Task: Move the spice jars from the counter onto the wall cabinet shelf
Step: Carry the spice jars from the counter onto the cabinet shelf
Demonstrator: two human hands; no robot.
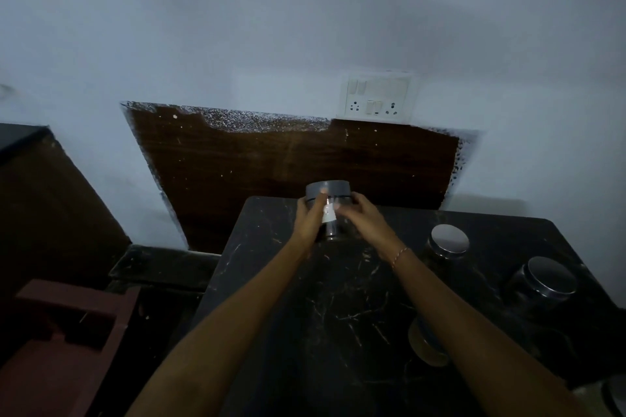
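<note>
Both hands, left hand [310,220] and right hand [360,218], clasp one spice jar [328,205]; two lidded jars [449,240] wait right of them, unshelved.

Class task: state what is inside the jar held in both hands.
The jar, gripped by the left hand and right hand, has a grey lid and clear wall. Fingers, a white label and dim light hide its contents.

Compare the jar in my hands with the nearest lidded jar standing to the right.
The held jar is gripped by the left hand and right hand; the right jar stands untouched on the counter. The held jar shows a white label; the right jar shows none. Both have round lids.
</note>
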